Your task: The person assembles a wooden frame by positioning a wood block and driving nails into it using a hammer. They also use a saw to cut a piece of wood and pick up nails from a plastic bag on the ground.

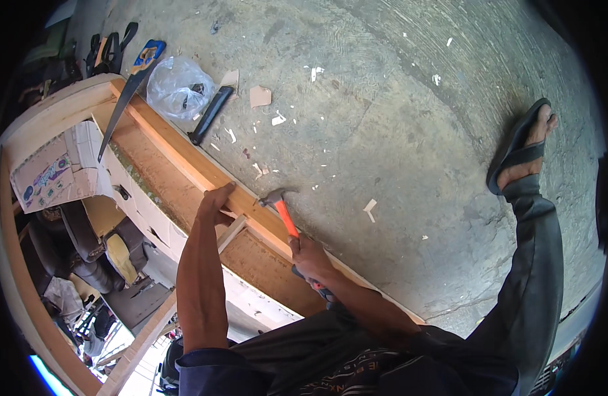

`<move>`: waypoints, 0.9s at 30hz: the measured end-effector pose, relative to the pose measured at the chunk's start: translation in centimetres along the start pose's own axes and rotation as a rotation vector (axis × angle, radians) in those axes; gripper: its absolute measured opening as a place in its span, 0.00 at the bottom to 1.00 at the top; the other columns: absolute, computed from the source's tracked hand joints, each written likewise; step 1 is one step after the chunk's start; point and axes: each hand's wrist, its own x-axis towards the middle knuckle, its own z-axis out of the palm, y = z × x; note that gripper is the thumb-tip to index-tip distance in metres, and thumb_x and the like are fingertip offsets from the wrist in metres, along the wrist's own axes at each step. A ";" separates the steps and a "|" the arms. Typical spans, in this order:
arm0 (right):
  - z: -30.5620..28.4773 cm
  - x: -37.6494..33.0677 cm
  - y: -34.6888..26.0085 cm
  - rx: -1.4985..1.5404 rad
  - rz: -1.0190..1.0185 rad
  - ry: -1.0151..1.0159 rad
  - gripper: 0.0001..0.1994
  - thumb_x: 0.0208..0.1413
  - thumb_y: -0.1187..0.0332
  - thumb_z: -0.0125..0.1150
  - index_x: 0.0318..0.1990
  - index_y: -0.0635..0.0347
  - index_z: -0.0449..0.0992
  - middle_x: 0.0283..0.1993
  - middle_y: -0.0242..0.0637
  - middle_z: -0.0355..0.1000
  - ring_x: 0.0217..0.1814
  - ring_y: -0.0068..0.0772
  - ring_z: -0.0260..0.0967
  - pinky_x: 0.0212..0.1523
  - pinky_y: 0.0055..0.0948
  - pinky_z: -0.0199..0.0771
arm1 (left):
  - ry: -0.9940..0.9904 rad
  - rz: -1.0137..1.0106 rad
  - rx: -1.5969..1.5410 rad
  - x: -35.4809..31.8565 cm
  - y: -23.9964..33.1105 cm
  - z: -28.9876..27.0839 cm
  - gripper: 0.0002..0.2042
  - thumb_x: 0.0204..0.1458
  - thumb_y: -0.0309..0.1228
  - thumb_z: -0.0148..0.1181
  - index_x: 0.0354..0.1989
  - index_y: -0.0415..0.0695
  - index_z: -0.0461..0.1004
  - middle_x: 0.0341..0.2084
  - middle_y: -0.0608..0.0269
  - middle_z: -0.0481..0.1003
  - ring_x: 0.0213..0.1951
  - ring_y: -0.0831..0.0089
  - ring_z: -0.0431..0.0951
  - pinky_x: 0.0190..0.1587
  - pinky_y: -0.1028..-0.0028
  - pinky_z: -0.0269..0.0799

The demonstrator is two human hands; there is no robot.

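My right hand (pixel 312 259) is closed round the orange and dark handle of a claw hammer (pixel 283 214). The hammer's metal head lies over the outer edge of a long wooden beam (pixel 185 153), a little to the right of my left hand. My left hand (pixel 218 203) grips the beam's inner side, just beyond a short wooden crosspiece (pixel 233 233); some fingers are hidden behind it. The beam forms one side of a long wooden frame with brown board panels (pixel 261 264) inside. Whether a nail stands under the hammer head is too small to tell.
A handsaw (pixel 127 89) with a blue and yellow handle lies across the frame's far end. Beside it are a clear plastic bag (pixel 175 82) and a black long object (pixel 210 115). Cardboard (pixel 50 173) and scraps lie about; my sandalled foot (pixel 527 145) stands on concrete at right.
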 end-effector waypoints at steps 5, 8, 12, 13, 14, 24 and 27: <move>-3.8 5.2 -4.9 0.062 -0.006 -0.198 0.20 0.69 0.51 0.48 0.41 0.62 0.68 0.22 0.56 0.68 0.21 0.68 0.65 0.23 0.49 0.67 | -0.113 -0.109 -0.083 -1.0 -0.4 -2.4 0.37 0.57 0.51 0.60 0.62 0.29 0.61 0.49 0.30 0.71 0.47 0.32 0.77 0.45 0.35 0.75; 0.3 4.3 1.5 0.708 0.097 0.127 0.20 0.69 0.52 0.47 0.40 0.64 0.69 0.25 0.50 0.74 0.28 0.67 0.71 0.28 0.49 0.70 | -0.057 -0.113 -0.004 -1.0 -0.4 -0.8 0.37 0.57 0.51 0.60 0.61 0.28 0.61 0.49 0.30 0.71 0.46 0.31 0.77 0.45 0.34 0.75; 1.3 0.6 1.6 -0.198 -0.059 -0.463 0.19 0.70 0.53 0.46 0.40 0.63 0.68 0.28 0.52 0.75 0.29 0.66 0.74 0.26 0.50 0.70 | 0.038 -0.048 0.010 -0.8 -1.8 -0.5 0.38 0.58 0.53 0.58 0.63 0.31 0.60 0.50 0.29 0.71 0.45 0.29 0.76 0.45 0.34 0.74; -0.4 2.5 -2.8 -0.074 -0.047 -0.374 0.19 0.70 0.53 0.46 0.39 0.63 0.67 0.26 0.50 0.75 0.27 0.63 0.74 0.25 0.48 0.70 | 0.079 -0.003 0.010 -0.6 -1.8 -1.7 0.38 0.58 0.54 0.57 0.65 0.33 0.60 0.51 0.29 0.70 0.47 0.30 0.76 0.47 0.35 0.72; -3.5 5.1 -7.3 0.023 -0.048 -0.260 0.19 0.70 0.52 0.46 0.39 0.62 0.67 0.25 0.48 0.74 0.25 0.59 0.74 0.24 0.46 0.70 | -0.005 -0.084 0.071 -1.8 -0.4 -1.6 0.37 0.59 0.54 0.55 0.65 0.34 0.60 0.49 0.30 0.72 0.44 0.32 0.78 0.45 0.36 0.74; -1.7 3.0 -5.6 -0.156 0.002 -0.397 0.19 0.70 0.52 0.45 0.43 0.60 0.68 0.29 0.60 0.75 0.36 0.69 0.75 0.34 0.58 0.71 | 0.004 -0.072 0.062 -0.9 -1.0 -1.3 0.37 0.58 0.56 0.56 0.62 0.32 0.63 0.43 0.29 0.74 0.36 0.30 0.80 0.38 0.37 0.77; -3.3 2.5 -7.1 0.092 0.075 -0.167 0.19 0.69 0.51 0.46 0.41 0.62 0.68 0.28 0.61 0.74 0.36 0.68 0.75 0.34 0.57 0.72 | -0.092 -0.090 0.044 -0.9 0.8 -2.1 0.39 0.59 0.53 0.56 0.65 0.29 0.56 0.49 0.23 0.69 0.46 0.22 0.75 0.48 0.30 0.71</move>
